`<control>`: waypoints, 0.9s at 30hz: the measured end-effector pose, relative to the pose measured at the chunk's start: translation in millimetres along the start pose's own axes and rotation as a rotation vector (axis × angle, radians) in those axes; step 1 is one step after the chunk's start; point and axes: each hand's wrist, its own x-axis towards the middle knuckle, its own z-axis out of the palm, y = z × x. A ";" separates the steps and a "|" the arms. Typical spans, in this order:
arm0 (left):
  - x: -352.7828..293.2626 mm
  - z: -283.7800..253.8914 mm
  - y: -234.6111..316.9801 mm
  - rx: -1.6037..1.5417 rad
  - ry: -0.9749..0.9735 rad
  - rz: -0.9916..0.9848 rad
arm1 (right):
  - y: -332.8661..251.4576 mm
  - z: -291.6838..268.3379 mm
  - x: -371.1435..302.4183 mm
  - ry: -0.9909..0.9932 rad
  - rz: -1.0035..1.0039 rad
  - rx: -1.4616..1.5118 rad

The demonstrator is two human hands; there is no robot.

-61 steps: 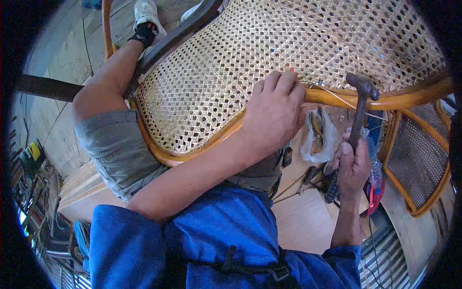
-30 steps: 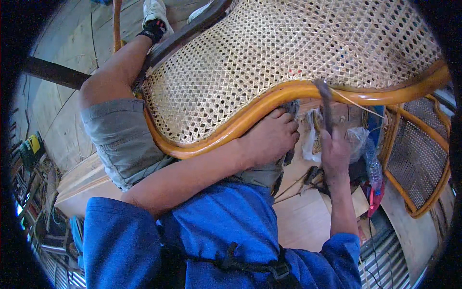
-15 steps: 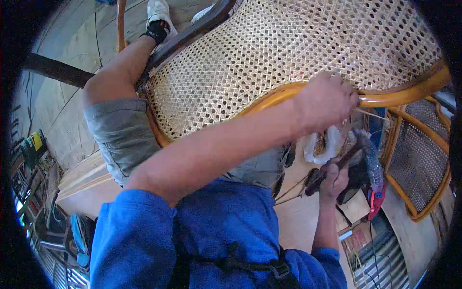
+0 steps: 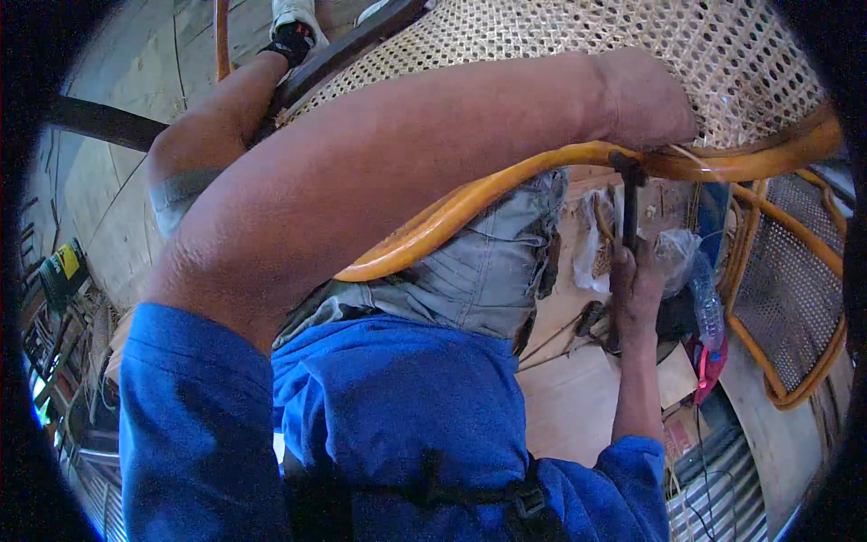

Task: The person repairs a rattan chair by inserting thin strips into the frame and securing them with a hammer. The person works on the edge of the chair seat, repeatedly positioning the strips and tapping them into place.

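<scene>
A woven cane panel (image 4: 506, 32) in a glossy orange-brown rattan frame (image 4: 424, 237) lies across my lap. My left hand (image 4: 646, 98) rests on the panel beside the frame's curved edge, its fingers curled under and mostly hidden. A thin pale strip (image 4: 684, 154) shows next to that hand; whether the fingers pinch it is hidden. My right hand (image 4: 638, 278) is closed around the handle of a dark hammer (image 4: 629, 203), held upright below the frame. The hammer head is at the frame's underside, close under my left hand; contact is hard to tell.
At the right stand another caned rattan piece (image 4: 786, 280), a clear plastic bottle (image 4: 709, 303) and a plastic bag (image 4: 591, 244). A wooden board (image 4: 569, 406) lies beside me. A dark bar (image 4: 108, 122) extends at the left, near my knee.
My right hand has raised the hammer from low right up to the frame's edge. My left hand has shifted slightly up and right, its forearm now covering more of the cane.
</scene>
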 end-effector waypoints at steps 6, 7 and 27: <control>23.9 7.0 -13.9 0.062 -0.018 0.041 | -12.1 -7.3 11.1 -0.080 0.001 -0.056; 25.2 6.4 -14.9 0.064 -0.017 0.058 | -14.5 -4.3 12.8 -0.036 -0.035 -0.081; -36.9 14.1 -13.6 -0.083 -0.019 -0.423 | 15.5 45.1 -56.6 0.160 0.281 0.233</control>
